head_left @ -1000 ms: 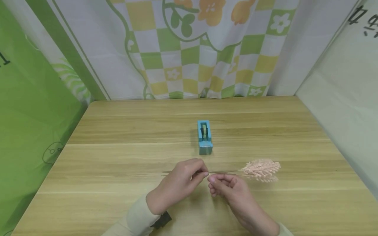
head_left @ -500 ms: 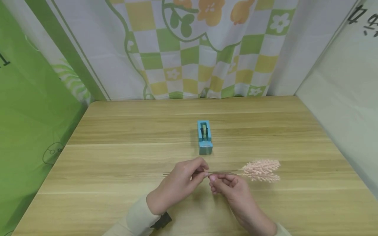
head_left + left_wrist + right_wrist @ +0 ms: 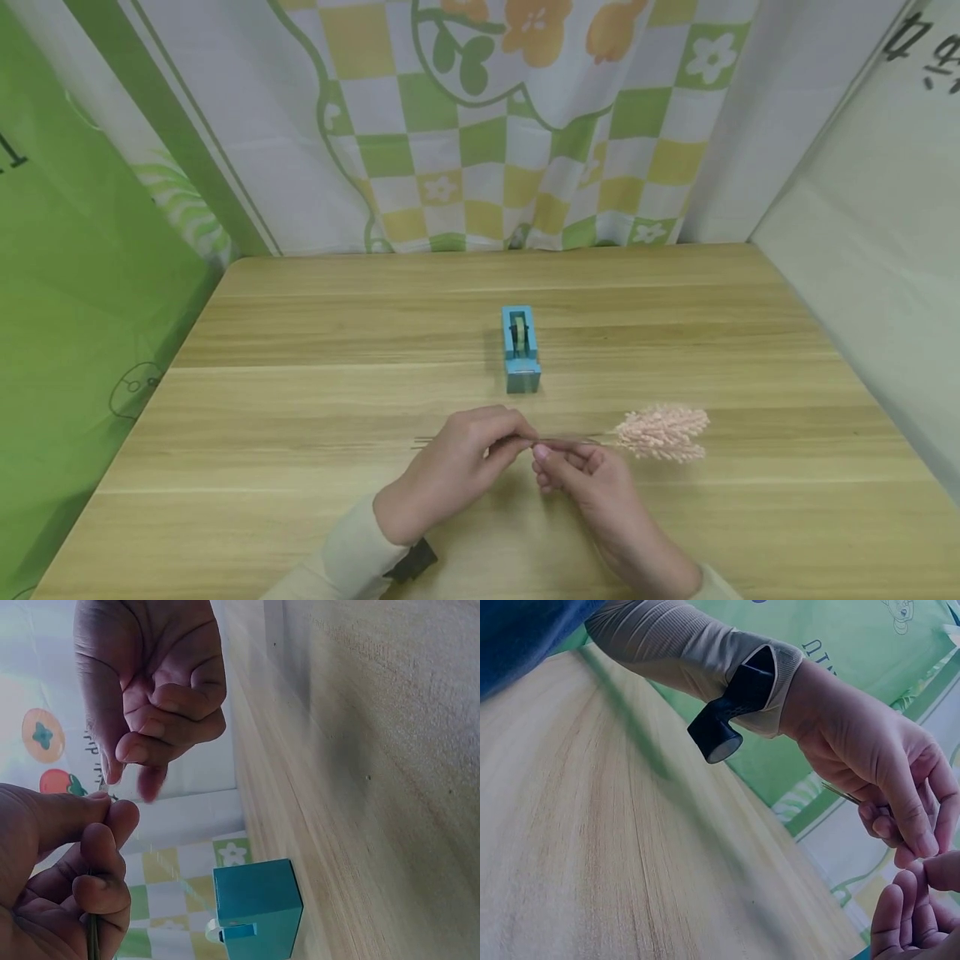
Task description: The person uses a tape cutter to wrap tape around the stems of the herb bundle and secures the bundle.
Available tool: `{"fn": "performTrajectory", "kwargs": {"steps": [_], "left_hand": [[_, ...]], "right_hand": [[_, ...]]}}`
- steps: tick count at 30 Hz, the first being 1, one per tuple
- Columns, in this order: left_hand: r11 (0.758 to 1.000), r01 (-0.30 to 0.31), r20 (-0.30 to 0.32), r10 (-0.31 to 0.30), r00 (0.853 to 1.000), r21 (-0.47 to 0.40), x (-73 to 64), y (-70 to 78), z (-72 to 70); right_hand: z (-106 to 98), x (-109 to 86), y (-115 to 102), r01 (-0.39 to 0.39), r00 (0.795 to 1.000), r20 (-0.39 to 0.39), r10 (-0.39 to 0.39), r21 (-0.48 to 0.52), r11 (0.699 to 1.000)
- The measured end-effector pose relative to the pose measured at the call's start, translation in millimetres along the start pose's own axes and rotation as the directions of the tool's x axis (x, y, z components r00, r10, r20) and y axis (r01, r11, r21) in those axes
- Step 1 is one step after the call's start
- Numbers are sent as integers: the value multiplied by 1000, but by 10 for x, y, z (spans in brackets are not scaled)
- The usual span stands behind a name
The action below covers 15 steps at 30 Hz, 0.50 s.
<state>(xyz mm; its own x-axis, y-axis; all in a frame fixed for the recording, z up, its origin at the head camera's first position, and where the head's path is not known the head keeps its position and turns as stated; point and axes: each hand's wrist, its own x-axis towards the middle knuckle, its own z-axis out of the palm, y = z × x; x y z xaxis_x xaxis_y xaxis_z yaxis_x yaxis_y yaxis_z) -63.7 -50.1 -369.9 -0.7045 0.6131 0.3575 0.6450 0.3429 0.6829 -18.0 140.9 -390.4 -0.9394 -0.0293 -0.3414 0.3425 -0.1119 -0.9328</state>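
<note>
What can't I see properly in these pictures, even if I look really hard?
- Head view: the middle of the stems, hidden by the left hand.
- Head view: how many stems; too thin to count surely.
- Right wrist view: part of the right hand, cut off by the right and bottom edges.
- Left wrist view: part of the blue tape dispenser, cut off by the bottom edge.

Your left hand (image 3: pixel 459 468) reached inward, back upward, fingers curled, thumb pinched toward index. Your right hand (image 3: pixel 602 493) faced it, palm inward, thumb pressed to curled index, fingertips just beside left's.
</note>
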Motion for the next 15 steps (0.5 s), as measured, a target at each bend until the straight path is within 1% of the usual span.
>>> {"fn": "performTrajectory", "kwargs": {"steps": [6, 11, 13, 15], "left_hand": [[1000, 9, 3, -9, 1000, 13, 13, 7, -11], [1000, 11, -1, -11, 1000, 18, 16, 6, -16], [1000, 9, -1, -9, 1000, 12, 12, 4, -15], [1000, 7, 1, -7, 1000, 8, 8, 0, -11]], "right_hand": [[-28, 14, 36, -12, 998, 66, 13, -3, 1000], [-54, 10, 69, 8, 992, 129, -3, -39, 999], [-76, 1, 76, 32, 983, 185, -15, -88, 996], [-104, -14, 77, 62, 964, 263, -23, -142, 988]]}}
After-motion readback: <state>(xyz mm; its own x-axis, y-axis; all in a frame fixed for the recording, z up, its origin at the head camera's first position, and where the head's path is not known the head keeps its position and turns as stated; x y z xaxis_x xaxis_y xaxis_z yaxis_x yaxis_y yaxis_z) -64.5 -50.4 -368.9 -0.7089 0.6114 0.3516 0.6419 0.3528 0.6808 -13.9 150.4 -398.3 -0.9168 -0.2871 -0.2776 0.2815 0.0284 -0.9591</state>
